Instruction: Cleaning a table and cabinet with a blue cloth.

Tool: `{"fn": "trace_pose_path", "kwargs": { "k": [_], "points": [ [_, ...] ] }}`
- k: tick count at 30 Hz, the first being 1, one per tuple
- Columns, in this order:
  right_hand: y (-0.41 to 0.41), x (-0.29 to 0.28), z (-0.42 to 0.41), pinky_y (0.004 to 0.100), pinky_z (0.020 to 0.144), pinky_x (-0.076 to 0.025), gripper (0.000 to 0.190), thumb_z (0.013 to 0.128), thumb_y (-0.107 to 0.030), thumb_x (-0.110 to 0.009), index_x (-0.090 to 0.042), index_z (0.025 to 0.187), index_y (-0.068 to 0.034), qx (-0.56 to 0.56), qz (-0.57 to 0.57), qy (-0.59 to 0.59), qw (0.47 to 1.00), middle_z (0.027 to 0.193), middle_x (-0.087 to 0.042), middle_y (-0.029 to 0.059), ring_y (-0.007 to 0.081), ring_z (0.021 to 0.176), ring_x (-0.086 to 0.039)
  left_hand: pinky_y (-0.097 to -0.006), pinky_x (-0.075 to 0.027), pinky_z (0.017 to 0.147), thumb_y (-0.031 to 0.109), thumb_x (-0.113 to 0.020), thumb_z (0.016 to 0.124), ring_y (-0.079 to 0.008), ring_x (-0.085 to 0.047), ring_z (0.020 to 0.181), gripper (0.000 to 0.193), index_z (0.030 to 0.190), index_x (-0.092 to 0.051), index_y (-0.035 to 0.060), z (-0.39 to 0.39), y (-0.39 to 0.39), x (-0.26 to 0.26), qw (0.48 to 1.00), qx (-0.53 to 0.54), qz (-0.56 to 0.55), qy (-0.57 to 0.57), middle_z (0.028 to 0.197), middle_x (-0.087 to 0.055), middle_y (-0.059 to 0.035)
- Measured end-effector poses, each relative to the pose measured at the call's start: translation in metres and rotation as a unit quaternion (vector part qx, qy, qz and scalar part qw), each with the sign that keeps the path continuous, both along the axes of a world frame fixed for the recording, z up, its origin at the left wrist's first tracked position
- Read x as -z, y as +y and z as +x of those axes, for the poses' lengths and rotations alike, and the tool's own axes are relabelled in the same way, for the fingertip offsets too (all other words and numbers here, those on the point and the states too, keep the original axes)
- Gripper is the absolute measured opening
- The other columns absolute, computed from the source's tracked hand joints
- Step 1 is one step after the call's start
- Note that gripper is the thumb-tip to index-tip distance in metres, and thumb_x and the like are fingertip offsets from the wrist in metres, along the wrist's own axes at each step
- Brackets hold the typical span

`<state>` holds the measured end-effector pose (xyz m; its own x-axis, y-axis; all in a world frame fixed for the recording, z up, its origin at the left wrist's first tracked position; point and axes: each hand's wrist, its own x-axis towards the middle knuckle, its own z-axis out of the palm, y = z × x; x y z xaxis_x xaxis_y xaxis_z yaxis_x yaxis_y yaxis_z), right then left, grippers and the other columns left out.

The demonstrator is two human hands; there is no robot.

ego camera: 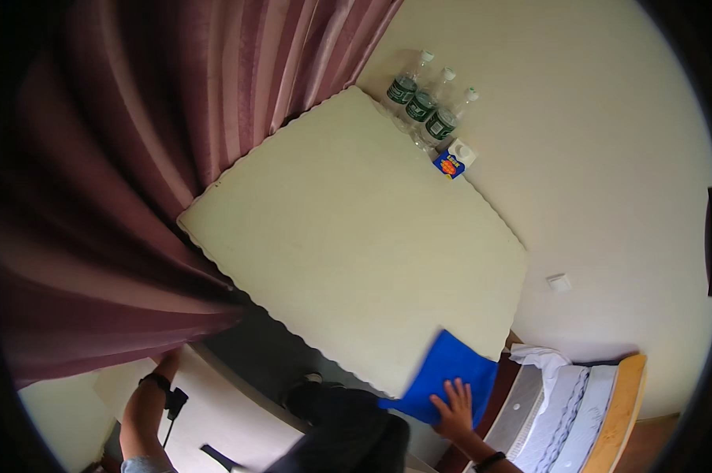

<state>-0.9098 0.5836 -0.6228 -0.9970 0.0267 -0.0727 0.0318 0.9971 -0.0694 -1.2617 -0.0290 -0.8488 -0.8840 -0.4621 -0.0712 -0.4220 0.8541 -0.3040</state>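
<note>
My right hand (453, 409) lies with fingers spread on a blue cloth (450, 369), pressing it rather than gripping it. The cloth covers the near right corner of a pale table top (356, 230) with a wavy edge, and part of it hangs over the side. At the lower left, my left hand (170, 356) reaches to the bottom of a mauve curtain (125, 337). Its fingers are hidden there, so I cannot tell whether it holds the fabric. A black band with a small device (175, 402) sits on that wrist.
Three clear plastic bottles (420, 106) with green labels and a blue-and-white carton (453, 159) stand at the table's far edge, by the wall (569, 148). The wall carries a white switch (559, 282). A mattress (575, 414) lies at the lower right, with white fabric (542, 360) on it.
</note>
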Motion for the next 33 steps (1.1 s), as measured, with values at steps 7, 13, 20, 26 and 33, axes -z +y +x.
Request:
{"fn": "trace_pose_path", "kwargs": {
  "k": [7,13,20,26,33],
  "points": [
    [-0.012,-0.021,0.002,0.0627,0.120,-0.020,0.095,0.056,-0.018,-0.089,-0.052,0.144,-0.023,0.053,0.011,-0.005,0.999,0.158,-0.036,0.0173,0.0432,0.149,-0.027,-0.0649,-0.024,0.116,0.059,-0.046,0.092,-0.0418,-0.022,0.151,0.089,0.159,-0.025,0.0036,-0.012,0.050,-0.049,0.999,-0.015,0.007,0.035,0.162,-0.022,-0.0297],
    [-0.062,-0.018,-0.031,0.0625,0.120,-0.017,0.110,0.061,-0.018,-0.091,-0.035,0.155,-0.023,0.134,0.042,0.015,0.990,0.164,-0.022,0.0180,0.0444,0.151,-0.019,-0.0542,-0.020,0.122,0.032,-0.042,0.099,-0.0394,-0.021,0.153,0.064,0.157,-0.031,0.0064,0.028,0.042,-0.021,0.972,0.037,0.145,0.179,0.166,-0.024,-0.0168],
    [-0.145,-0.003,-0.139,0.0742,0.114,-0.015,0.112,0.071,-0.030,-0.088,-0.022,0.160,-0.018,0.097,0.062,-0.002,0.993,0.164,-0.016,0.0259,0.0542,0.149,-0.014,-0.0535,-0.011,0.125,0.024,-0.046,0.092,-0.0419,-0.011,0.154,0.070,0.156,-0.029,-0.0007,0.119,0.073,-0.059,0.932,0.211,0.233,0.180,0.166,-0.019,-0.0206],
    [-0.219,-0.002,-0.292,0.0751,0.113,-0.015,0.107,0.076,-0.031,-0.083,-0.019,0.161,-0.018,-0.017,0.050,0.051,0.997,0.164,-0.014,0.0273,0.0554,0.149,-0.012,-0.0569,-0.009,0.124,0.025,-0.049,0.087,-0.0445,-0.009,0.154,0.077,0.155,-0.028,-0.0034,0.113,0.075,-0.063,0.933,0.199,0.258,0.154,0.165,-0.019,-0.0239],
    [-0.287,0.006,-0.414,0.0727,0.116,-0.012,0.102,0.080,-0.020,-0.076,-0.016,0.162,-0.022,-0.042,0.061,0.064,0.995,0.167,-0.011,0.0233,0.0526,0.152,-0.009,-0.0597,-0.011,0.123,0.026,-0.051,0.083,-0.0476,-0.011,0.153,0.078,0.152,-0.032,-0.0057,0.114,0.089,-0.074,0.931,0.188,0.280,0.139,0.163,-0.022,-0.0261]
  ]
}}
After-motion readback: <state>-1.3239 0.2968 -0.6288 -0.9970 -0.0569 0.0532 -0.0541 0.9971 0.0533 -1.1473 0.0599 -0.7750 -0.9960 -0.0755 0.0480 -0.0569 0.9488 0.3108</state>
